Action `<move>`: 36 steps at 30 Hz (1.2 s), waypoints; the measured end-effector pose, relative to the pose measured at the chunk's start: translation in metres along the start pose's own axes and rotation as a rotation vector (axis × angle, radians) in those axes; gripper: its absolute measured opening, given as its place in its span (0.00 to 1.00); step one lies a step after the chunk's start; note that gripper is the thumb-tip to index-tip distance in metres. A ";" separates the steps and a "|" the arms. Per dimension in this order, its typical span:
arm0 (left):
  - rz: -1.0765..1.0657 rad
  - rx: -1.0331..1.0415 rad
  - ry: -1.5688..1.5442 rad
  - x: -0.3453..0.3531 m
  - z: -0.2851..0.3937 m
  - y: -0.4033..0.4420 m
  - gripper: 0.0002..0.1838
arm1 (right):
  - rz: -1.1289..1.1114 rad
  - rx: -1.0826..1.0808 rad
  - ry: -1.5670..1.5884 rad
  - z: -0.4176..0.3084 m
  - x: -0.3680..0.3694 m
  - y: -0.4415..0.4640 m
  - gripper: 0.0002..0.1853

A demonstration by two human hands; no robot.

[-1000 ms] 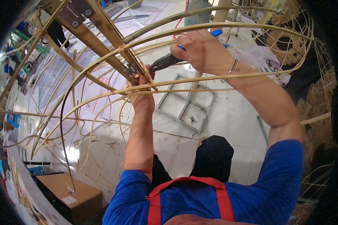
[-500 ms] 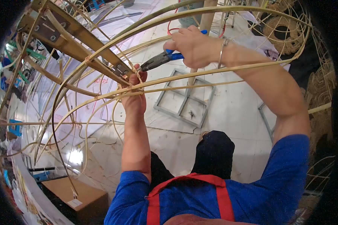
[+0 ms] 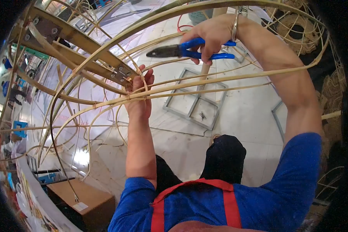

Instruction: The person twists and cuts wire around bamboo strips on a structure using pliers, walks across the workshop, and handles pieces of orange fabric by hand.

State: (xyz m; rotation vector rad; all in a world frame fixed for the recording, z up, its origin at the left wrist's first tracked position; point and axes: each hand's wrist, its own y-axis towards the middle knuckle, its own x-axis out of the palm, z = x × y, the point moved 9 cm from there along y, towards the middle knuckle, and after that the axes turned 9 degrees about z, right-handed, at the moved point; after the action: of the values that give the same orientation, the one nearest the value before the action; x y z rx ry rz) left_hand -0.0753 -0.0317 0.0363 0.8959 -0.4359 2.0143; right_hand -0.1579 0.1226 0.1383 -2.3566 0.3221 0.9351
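Observation:
In the head view, my right hand point(image 3: 212, 36) grips blue-handled pliers point(image 3: 164, 52), with fingers in among the spread handles. The dark jaws point left and stand apart from the bamboo strips. My left hand point(image 3: 139, 102) is closed around a joint of thin bamboo strips point(image 3: 145, 83) at the end of a metal bracket point(image 3: 85, 44) with screws. Its fingertips show above the joint, while the strips hide part of the palm. Long curved bamboo strips point(image 3: 205, 82) run from this joint to the right, passing in front of my right forearm.
A grey metal frame point(image 3: 193, 116) lies on the tiled floor below my hands. Coiled bamboo strips point(image 3: 297, 33) are at the upper right. On the lower left stands a cardboard box point(image 3: 85, 193). Printed white sheets point(image 3: 92, 87) cover floor behind the bamboo framework.
My right hand has drawn the pliers up and right, away from the joint, and turned them nearly level. The left hand stays at the joint, fingers slightly more extended.

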 end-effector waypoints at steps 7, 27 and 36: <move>0.003 0.050 -0.007 -0.005 0.004 -0.002 0.18 | 0.115 0.006 -0.142 -0.007 0.013 0.009 0.21; -0.018 0.039 -0.036 -0.003 0.004 -0.002 0.13 | 0.842 -0.285 -0.967 -0.038 -0.001 0.000 0.13; 0.032 0.065 -0.073 -0.008 0.005 -0.002 0.13 | 0.828 -0.348 -1.149 -0.046 0.001 0.017 0.13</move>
State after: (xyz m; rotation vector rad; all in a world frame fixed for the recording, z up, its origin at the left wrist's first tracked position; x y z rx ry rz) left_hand -0.0684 -0.0377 0.0340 1.0105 -0.4303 2.0399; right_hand -0.1388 0.0815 0.1575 -1.4862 0.6781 2.6699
